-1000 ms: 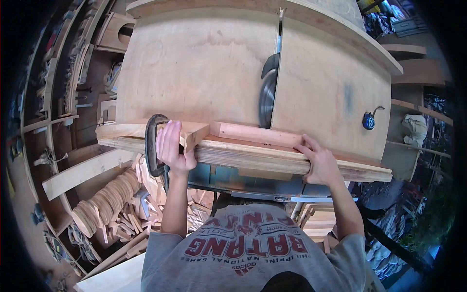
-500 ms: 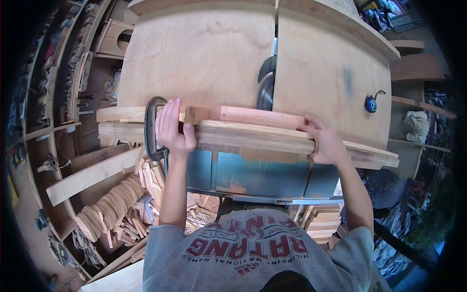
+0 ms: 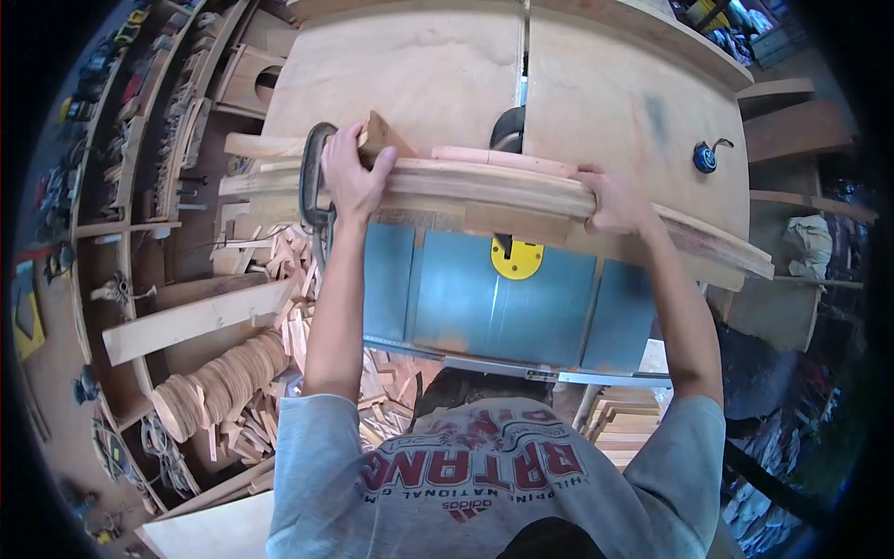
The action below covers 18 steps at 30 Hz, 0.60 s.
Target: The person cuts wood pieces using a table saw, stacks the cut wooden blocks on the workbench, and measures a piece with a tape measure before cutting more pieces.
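Observation:
A long layered wooden fence (image 3: 484,182) lies across the plywood sled (image 3: 400,84), over the blue saw table (image 3: 456,307). My left hand (image 3: 354,175) wraps round a wood block (image 3: 377,138) beside a dark C-clamp (image 3: 315,177) at the fence's left part. My right hand (image 3: 615,197) grips the fence, its fingertips at the right end of a pinkish wood strip (image 3: 512,160) that lies along the far side. Just beyond the strip, the circular saw blade (image 3: 508,138) shows in the slot, partly hidden by the fence and strip.
A blue tape measure (image 3: 705,156) rests on the sled's right part. The saw table has a yellow insert (image 3: 518,259). Stacked round wood pieces (image 3: 223,382) and offcuts lie at lower left, near shelves (image 3: 116,224). More boards (image 3: 624,419) are stacked at lower right.
Both hands, the fence, the strip and the sled have moved forward, away from the body. More of the blue table and its yellow insert now show, while less of the blade is visible.

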Each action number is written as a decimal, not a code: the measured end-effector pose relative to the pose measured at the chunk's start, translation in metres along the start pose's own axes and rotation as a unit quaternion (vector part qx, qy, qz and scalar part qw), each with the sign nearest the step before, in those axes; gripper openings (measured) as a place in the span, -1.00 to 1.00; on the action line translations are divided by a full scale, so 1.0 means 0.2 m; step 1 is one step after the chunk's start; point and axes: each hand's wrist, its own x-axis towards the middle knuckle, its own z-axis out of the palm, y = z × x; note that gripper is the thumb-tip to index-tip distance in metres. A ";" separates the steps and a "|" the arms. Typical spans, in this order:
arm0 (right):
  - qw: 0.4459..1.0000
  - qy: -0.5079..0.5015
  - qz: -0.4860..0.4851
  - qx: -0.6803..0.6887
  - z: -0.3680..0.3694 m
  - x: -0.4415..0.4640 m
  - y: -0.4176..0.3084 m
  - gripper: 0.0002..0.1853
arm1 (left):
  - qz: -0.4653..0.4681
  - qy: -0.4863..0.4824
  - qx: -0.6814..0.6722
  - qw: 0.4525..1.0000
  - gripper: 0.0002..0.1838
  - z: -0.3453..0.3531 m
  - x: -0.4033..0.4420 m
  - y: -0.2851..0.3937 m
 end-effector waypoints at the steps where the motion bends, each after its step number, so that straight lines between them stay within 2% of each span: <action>1: 1.000 0.003 -0.008 0.000 0.03 -0.02 0.00 -0.15 | -0.029 -0.006 -0.018 0.999 -0.32 0.00 0.00 0.02; 5: 0.999 0.019 -0.015 -0.046 0.07 -0.14 -0.09 -0.16 | -0.069 -0.026 -0.031 0.997 -0.31 -0.10 -0.14 0.04; 8: 0.994 0.033 -0.035 -0.098 0.30 -0.40 -0.16 -0.13 | -0.061 -0.033 -0.035 0.997 -0.28 -0.26 -0.44 0.02; 10: 0.998 0.008 -0.007 -0.067 0.41 -0.58 -0.27 -0.12 | -0.045 -0.052 -0.040 0.997 -0.24 -0.42 -0.62 0.09; 12: 0.999 0.011 -0.004 -0.043 0.49 -0.74 -0.38 -0.14 | -0.030 0.042 -0.064 0.997 -0.31 -0.49 -0.80 0.18; 13: 1.000 0.017 0.001 -0.019 0.50 -0.78 -0.41 -0.16 | -0.014 0.122 -0.001 0.992 -0.36 -0.51 -0.89 0.27; 15: 0.999 0.028 -0.003 -0.015 0.51 -0.79 -0.43 -0.16 | 0.063 0.145 -0.010 0.987 -0.46 -0.53 -1.04 0.41; 16: 0.999 0.033 -0.005 -0.014 0.51 -0.80 -0.43 -0.16 | 0.118 0.087 -0.081 0.986 -0.51 -0.54 -1.05 0.51; 18: 0.999 0.031 -0.006 -0.016 0.50 -0.79 -0.44 -0.16 | 0.123 -0.134 -0.086 0.979 -0.56 -0.49 -0.88 0.69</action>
